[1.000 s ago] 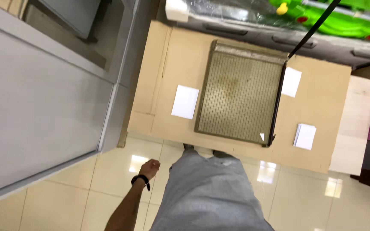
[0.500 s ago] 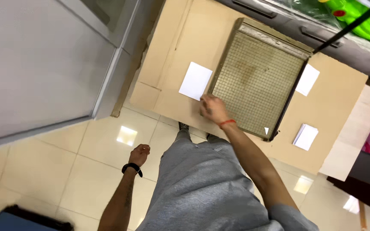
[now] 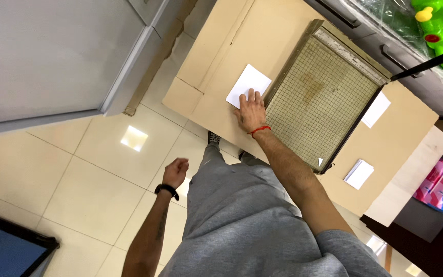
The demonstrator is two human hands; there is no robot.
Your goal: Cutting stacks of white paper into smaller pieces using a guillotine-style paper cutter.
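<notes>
One flat right hand (image 3: 251, 112) presses smooth white paper (image 3: 248, 84); left hand (image 3: 175, 172) loosely curled, empty.

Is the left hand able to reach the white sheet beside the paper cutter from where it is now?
Probably not without moving: the left hand hangs by the hip, away from the cardboard-covered table. The right hand already rests on the white sheet.

Right hand (image 3: 251, 114) flat on white paper stack (image 3: 247, 85), beside gridded paper cutter (image 3: 324, 97), left hand (image 3: 175, 172) hanging loosely curled
</notes>
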